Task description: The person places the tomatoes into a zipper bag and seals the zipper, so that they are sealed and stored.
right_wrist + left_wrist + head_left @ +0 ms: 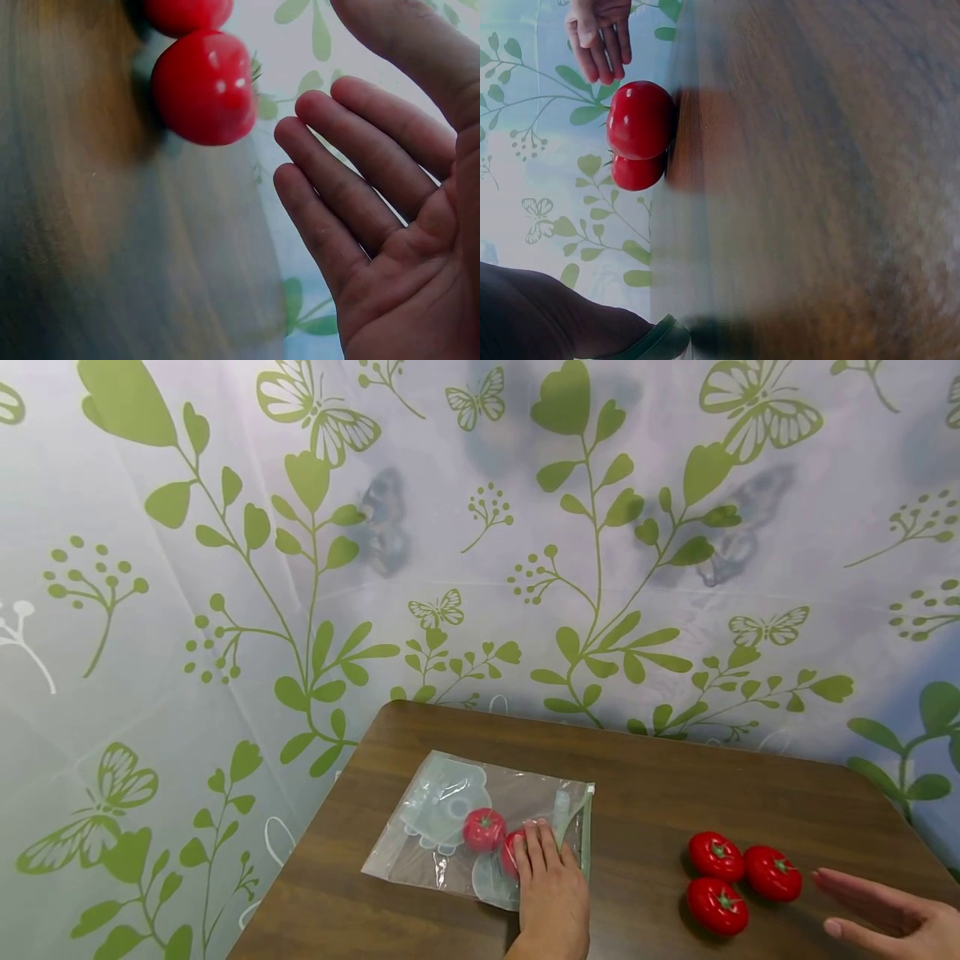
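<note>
A clear zip bag [420,872] with a pale print lies flat on the table in the head view. Inside it are two red tomatoes, one tomato [484,830] in plain sight and a second tomato [509,853] partly hidden by my left hand [553,893]. That hand rests on the bag over the second tomato, its fingers extended. Three loose red tomatoes [717,906] sit close together on the right. Just right of them my right hand [896,914] is held with straight fingers and holds nothing; the right wrist view shows its bare palm [409,292].
The brown wooden table [637,793] has its back edge against a curtain [480,568] printed with green leaves and butterflies. A green strip with a white slider [590,789] runs along the bag's right side.
</note>
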A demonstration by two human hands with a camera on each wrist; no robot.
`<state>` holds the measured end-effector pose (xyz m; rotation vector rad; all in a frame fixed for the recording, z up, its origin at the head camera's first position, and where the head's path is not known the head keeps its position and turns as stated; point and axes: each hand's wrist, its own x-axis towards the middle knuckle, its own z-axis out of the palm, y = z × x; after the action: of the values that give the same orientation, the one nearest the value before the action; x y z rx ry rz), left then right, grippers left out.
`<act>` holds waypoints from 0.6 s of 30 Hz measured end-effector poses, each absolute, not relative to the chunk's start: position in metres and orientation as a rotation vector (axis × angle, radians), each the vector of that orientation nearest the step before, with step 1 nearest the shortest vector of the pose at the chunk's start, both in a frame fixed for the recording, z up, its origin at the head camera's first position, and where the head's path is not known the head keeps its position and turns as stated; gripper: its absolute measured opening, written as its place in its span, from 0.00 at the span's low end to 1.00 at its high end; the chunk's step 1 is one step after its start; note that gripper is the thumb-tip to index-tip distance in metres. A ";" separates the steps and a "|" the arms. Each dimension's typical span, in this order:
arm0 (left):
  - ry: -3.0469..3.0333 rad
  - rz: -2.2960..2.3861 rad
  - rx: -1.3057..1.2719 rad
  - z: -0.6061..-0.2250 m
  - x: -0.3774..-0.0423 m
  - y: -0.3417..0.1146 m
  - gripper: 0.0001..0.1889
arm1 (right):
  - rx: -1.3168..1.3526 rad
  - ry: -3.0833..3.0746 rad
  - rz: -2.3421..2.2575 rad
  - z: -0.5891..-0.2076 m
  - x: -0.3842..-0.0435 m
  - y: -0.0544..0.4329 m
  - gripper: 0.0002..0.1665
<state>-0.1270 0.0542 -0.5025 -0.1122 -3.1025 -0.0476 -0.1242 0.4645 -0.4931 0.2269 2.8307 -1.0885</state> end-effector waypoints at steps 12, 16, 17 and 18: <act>-3.137 -0.058 -0.120 -0.504 -0.127 0.054 0.32 | 0.319 2.716 -1.080 -0.510 -0.138 0.468 0.68; -3.128 -0.041 -0.118 -0.504 -0.127 0.054 0.31 | 0.293 2.730 -1.083 -0.514 -0.142 0.466 0.68; -3.123 -0.034 -0.118 -0.504 -0.127 0.055 0.30 | 0.284 2.737 -1.085 -0.516 -0.143 0.465 0.67; -3.118 -0.031 -0.119 -0.504 -0.127 0.055 0.30 | 0.278 2.737 -1.090 -0.517 -0.143 0.464 0.67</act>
<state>-0.1268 0.0547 -0.5042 -0.1193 -3.1184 -0.0307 -0.1434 0.4642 -0.5169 0.2784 2.7369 -1.0901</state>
